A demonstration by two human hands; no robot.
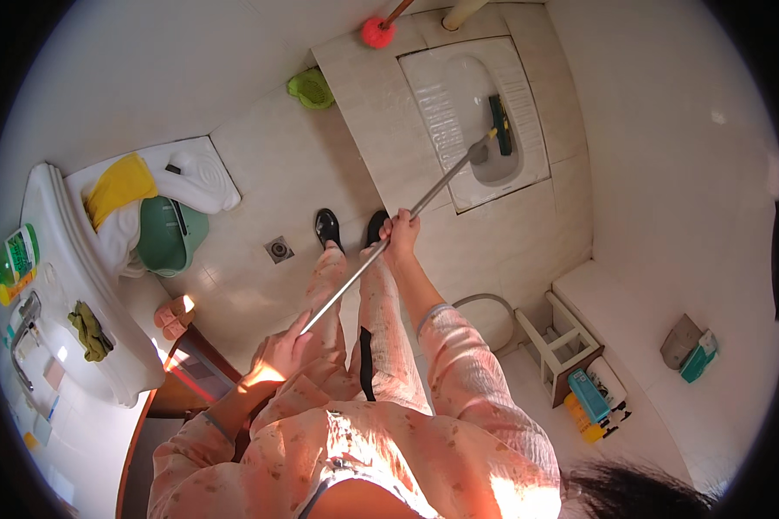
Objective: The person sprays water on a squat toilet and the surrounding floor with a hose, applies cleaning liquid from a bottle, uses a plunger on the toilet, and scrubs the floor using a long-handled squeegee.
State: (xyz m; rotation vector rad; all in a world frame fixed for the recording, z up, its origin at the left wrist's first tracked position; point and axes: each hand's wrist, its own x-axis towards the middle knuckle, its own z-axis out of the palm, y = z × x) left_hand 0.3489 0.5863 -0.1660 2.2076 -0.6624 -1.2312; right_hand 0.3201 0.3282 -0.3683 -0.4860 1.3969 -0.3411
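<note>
Both hands on the long metal brush handle (389, 246). Right hand (399, 235) wrapped around it mid-shaft, above the shoes. Left hand (279, 355) closed on the near end, low and close to the body. Hands well apart along the shaft.

Handle runs diagonally up-right to the brush head (499, 125), dark green with a black back, sitting inside the white squat toilet pan (446, 86), near its drain end. Pan is set in a raised beige tile step (363, 95).

Black shoes (327, 227) on the floor tiles just before the step; round floor drain (279, 250) to their left.

Further out: red round toilet brush (376, 32) at the top of the step, green cloth-like item (311, 88) beside the step's left edge. Left side: white washbasin (78, 285) with an olive rag (89, 331) on its rim, green-yellow bottle (16, 259) with a printed label at its far edge. Green basin (169, 235) and yellow cloth (119, 186) on white towels next to it.

Right side: small white stool (563, 342); below it a blue rectangular pack (588, 395) over a yellow-orange one (583, 424). Teal pack (698, 356) on the wall-side ledge.
</note>
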